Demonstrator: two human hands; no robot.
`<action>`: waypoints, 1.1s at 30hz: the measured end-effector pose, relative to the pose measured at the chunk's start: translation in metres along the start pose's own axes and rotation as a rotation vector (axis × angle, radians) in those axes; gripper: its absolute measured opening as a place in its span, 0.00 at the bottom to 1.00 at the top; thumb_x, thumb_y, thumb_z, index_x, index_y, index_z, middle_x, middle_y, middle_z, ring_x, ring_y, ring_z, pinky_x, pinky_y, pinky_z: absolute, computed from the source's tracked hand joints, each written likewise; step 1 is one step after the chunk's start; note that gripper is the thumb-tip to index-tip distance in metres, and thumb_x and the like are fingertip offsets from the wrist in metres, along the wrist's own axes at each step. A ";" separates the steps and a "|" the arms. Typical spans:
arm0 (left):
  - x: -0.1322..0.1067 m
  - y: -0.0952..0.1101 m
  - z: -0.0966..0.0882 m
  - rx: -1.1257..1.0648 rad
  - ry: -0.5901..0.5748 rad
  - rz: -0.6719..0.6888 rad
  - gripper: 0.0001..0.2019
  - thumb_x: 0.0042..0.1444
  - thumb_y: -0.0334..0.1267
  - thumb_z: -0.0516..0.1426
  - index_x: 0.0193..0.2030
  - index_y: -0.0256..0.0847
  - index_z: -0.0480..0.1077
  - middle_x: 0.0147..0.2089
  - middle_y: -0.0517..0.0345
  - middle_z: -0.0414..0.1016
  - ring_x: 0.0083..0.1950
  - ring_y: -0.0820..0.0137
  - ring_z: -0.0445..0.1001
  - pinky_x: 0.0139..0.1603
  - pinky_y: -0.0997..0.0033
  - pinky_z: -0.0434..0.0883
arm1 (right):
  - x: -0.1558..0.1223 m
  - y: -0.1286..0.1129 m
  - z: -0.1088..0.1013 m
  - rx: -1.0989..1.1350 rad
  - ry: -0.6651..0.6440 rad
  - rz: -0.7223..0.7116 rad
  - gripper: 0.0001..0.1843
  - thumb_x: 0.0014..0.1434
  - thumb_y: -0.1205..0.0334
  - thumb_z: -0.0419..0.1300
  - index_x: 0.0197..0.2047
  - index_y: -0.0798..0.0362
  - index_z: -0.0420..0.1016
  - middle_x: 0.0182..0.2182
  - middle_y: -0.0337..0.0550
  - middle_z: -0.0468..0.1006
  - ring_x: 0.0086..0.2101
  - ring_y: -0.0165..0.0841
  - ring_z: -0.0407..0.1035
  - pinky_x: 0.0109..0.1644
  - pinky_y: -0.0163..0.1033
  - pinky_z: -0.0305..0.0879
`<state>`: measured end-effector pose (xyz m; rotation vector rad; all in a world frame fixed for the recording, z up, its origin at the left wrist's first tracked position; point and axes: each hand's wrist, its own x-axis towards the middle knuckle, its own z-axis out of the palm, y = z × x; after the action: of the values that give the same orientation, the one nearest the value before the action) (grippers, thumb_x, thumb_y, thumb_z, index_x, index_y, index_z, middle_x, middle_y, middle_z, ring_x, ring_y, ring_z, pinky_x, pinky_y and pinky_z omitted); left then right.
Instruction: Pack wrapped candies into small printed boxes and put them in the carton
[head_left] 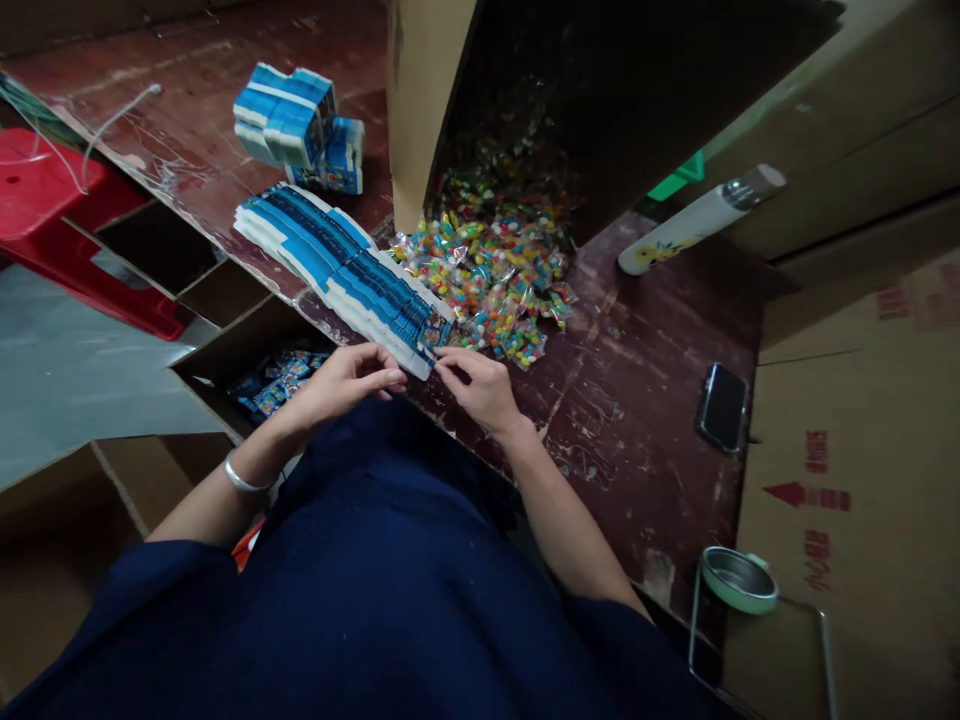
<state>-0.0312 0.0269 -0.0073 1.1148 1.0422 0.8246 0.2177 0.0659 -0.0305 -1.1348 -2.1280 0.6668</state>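
A long fanned row of blue and white printed packets (337,262) lies along the table's near edge. At its right end my right hand (480,388) pinches at the packet end, thumb and forefinger close together; whatever is between them is too small to make out. My left hand (361,378) is just left of that end, fingers curved and thumb apart from them, with nothing visible in it. Beyond the row, a heap of small clear bags of colourful candies (499,280) spills out of a cardboard box (427,100) lying on its side.
Strapped bundles of blue packets (289,115) stand at the back left. A white flask (697,222) and a phone (721,406) are on the table's right. Below the left edge, an open carton holds filled blue packets (281,380), near a red stool (52,200).
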 end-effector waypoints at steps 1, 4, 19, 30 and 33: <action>0.003 -0.003 0.007 -0.115 0.002 -0.024 0.20 0.57 0.52 0.68 0.37 0.35 0.73 0.43 0.46 0.84 0.43 0.64 0.83 0.43 0.68 0.79 | -0.005 -0.004 0.000 -0.023 0.074 -0.025 0.07 0.67 0.63 0.61 0.37 0.47 0.79 0.47 0.48 0.87 0.49 0.41 0.82 0.58 0.50 0.77; 0.011 -0.008 0.027 -0.433 0.026 -0.070 0.24 0.55 0.56 0.69 0.39 0.35 0.72 0.49 0.42 0.84 0.46 0.62 0.85 0.49 0.63 0.80 | -0.023 -0.018 0.001 -0.085 0.233 -0.143 0.08 0.66 0.66 0.61 0.36 0.46 0.80 0.46 0.47 0.87 0.48 0.41 0.82 0.56 0.49 0.79; 0.006 0.004 0.034 -0.363 -0.348 -0.037 0.27 0.45 0.46 0.76 0.51 0.37 0.81 0.50 0.45 0.85 0.50 0.58 0.83 0.53 0.63 0.76 | -0.022 -0.060 -0.042 0.280 -0.198 0.172 0.21 0.60 0.51 0.70 0.53 0.48 0.74 0.22 0.29 0.75 0.21 0.27 0.67 0.30 0.34 0.67; 0.016 -0.015 0.062 -0.307 0.166 0.050 0.20 0.47 0.50 0.73 0.38 0.34 0.82 0.36 0.55 0.83 0.35 0.68 0.77 0.42 0.69 0.74 | -0.027 -0.054 -0.011 0.467 0.194 0.390 0.18 0.60 0.44 0.69 0.41 0.51 0.78 0.33 0.40 0.82 0.31 0.33 0.76 0.35 0.36 0.73; 0.014 -0.017 0.075 -0.290 0.328 0.094 0.19 0.47 0.48 0.73 0.38 0.36 0.80 0.36 0.55 0.82 0.37 0.66 0.78 0.44 0.66 0.76 | -0.029 -0.057 -0.004 0.394 0.276 0.424 0.18 0.64 0.44 0.65 0.35 0.52 0.80 0.27 0.38 0.79 0.27 0.32 0.72 0.31 0.35 0.69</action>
<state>0.0447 0.0127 -0.0199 0.8023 1.1012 1.2217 0.2023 0.0132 0.0031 -1.3673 -1.4538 1.0033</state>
